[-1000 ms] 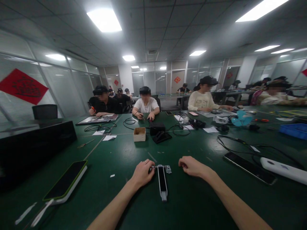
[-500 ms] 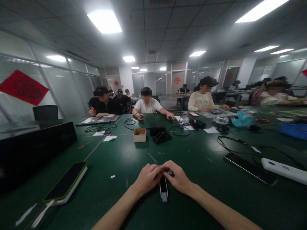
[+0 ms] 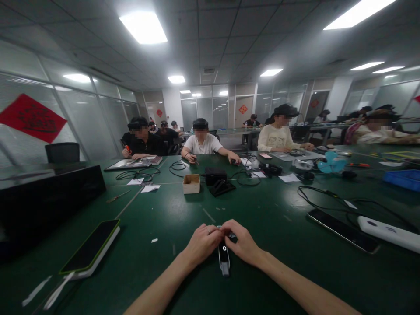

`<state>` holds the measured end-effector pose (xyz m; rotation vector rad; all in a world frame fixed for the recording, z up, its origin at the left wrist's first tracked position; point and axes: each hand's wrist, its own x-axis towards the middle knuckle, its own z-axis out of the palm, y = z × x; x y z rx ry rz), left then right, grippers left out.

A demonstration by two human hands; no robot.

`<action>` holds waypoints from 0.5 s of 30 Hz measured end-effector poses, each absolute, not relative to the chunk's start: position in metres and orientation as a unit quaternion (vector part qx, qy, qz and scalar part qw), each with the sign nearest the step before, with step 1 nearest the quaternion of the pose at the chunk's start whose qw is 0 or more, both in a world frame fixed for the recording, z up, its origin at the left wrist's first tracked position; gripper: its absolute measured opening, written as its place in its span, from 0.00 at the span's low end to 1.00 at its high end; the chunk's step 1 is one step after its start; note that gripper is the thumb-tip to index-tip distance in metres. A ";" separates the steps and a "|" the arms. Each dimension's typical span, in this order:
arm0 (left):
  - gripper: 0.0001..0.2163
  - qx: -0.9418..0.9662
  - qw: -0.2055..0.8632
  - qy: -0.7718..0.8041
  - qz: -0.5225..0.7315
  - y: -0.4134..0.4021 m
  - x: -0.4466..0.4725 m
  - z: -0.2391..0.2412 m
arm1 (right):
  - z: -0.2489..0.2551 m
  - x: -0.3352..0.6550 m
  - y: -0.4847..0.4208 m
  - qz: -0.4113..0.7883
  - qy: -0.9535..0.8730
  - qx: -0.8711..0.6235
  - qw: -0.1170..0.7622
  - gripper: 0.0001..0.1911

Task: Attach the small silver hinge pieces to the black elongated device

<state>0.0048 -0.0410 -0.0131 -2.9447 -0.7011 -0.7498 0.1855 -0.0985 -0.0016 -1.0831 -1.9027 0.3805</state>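
Observation:
A slim device (image 3: 223, 258) with a black face, a pale silver rim and a grey near end lies lengthwise on the green table, pointing toward me. A small white ring glows on its face. My left hand (image 3: 205, 243) curls over its far end from the left, fingertips pinched there. From the right, my right hand (image 3: 241, 240) closes on the same end, its fingers meeting those of the left. Beside the right fingers shows a small greyish part (image 3: 232, 236), partly covered. What the fingertips grip exactly is hidden.
A phone (image 3: 92, 245) on a white block lies left; another phone (image 3: 343, 230) and a white power strip (image 3: 390, 234) lie right. Ahead are a small cardboard box (image 3: 191, 184), a black stand (image 3: 222, 187) and cables. Several people sit across the table, one in a white shirt (image 3: 202, 143).
A white ring now shows lit on the device's dark face, which was dark before. Both hands stay at the far end, with only slight finger movement.

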 end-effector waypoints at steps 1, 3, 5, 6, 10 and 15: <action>0.10 -0.943 0.009 -0.229 -0.240 -0.041 0.005 -0.013 | 0.000 0.187 -0.098 0.146 -0.770 -0.439 0.440 0.09; 0.10 -0.939 0.001 -0.244 -0.243 -0.040 0.005 -0.011 | 0.004 0.195 -0.096 0.121 -0.780 -0.441 0.428 0.09; 0.08 -0.933 -0.011 -0.259 -0.249 -0.039 0.004 -0.008 | 0.010 0.206 -0.095 0.090 -0.792 -0.443 0.410 0.08; 0.07 -0.929 -0.017 -0.270 -0.253 -0.039 0.003 -0.007 | 0.014 0.212 -0.096 0.081 -0.798 -0.448 0.395 0.08; 0.06 -0.925 -0.037 -0.266 -0.267 -0.040 0.001 -0.003 | 0.026 0.217 -0.103 0.104 -0.835 -0.450 0.300 0.07; 0.07 -0.919 -0.028 -0.256 -0.299 -0.040 0.001 -0.008 | 0.029 0.199 -0.113 0.167 -0.870 -0.404 0.227 0.07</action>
